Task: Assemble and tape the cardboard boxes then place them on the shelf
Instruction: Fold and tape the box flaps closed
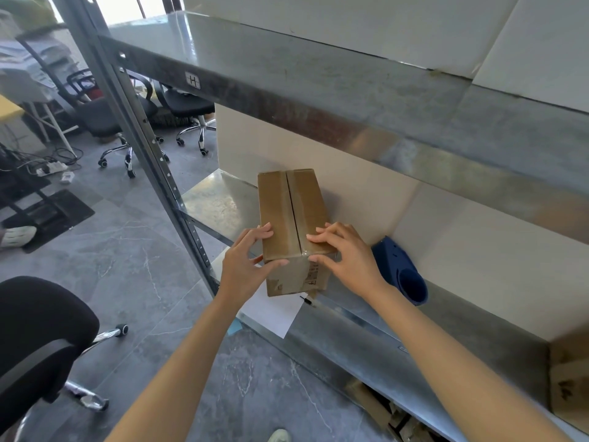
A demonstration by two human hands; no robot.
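On the far left sits a black chair (38, 330) with shiny metal legs, and more black chairs (108, 122) on wheels stand farther back on the gray floor (127, 266), which looks like smooth stone with thin white lines. A gray metal post (153, 161) with small holes runs up the left side of the shelf (220, 202). The left hand (245, 263) holds the near left corner of the cardboard box (290, 205), with its fingers on top and its thumb on the front. The box is brown and long, and it sits on the shiny metal shelf with its far end close to the white wall. Shiny clear tape runs down the middle of its top, over the line where the flaps meet. The box's near end lies between the two hands. A white sheet of paper (274, 317) lies under it and hangs over the shelf edge. The right hand (347, 256) holds the near right corner the same way, fingers on top and thumb on the front edge. Just beside that hand lies a dark blue plastic thing (401, 272) with a round hole. Another metal shelf (318, 100) hangs above. At the far right stands another brown box (570, 378).
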